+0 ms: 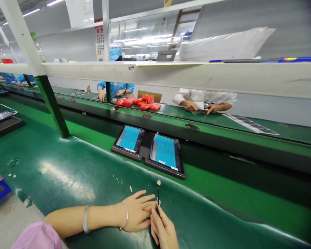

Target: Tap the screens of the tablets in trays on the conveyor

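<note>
My right hand [163,228] is closed around a thin black cable [158,195], which points away from me and has a small pale block at its far end. The cable could also be a slim tool; its lower part is hidden by my fingers. My left hand [136,212] lies palm down on the green bench with its fingers spread, right beside the right hand. Its fingertips come close to the cable, and whether they touch it I cannot tell.
Two tablets with lit blue screens [129,138] [164,152] lie in a black tray [145,157] on the green belt ahead. Red wrapped packs [145,102] sit on the far bench, where two people work. A green post [53,107] rises at the left.
</note>
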Available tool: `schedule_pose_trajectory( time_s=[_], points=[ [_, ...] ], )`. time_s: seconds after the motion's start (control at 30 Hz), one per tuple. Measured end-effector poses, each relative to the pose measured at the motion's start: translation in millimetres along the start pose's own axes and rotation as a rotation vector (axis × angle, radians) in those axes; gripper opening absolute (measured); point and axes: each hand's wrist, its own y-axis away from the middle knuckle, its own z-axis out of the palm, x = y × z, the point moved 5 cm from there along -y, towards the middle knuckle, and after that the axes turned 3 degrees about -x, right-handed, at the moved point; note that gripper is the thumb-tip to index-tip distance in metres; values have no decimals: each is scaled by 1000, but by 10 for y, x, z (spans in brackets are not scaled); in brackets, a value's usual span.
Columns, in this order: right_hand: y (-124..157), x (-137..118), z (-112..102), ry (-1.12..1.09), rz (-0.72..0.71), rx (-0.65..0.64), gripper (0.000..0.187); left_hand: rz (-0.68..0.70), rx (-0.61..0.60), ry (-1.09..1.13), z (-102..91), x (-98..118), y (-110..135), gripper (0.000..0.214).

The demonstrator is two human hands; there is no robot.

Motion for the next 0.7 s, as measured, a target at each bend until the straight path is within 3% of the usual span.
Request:
schedule_pose_trajectory(
  time_s=[0.47,0.7],
  points=[
    [8,-45,-6,8,39,68,70,8,9,-105,8,-1,-9,52],
    [-3,-50,-28,-16,57,52,64,-2,5,-113,-14,7,-20,51]
  ],
)
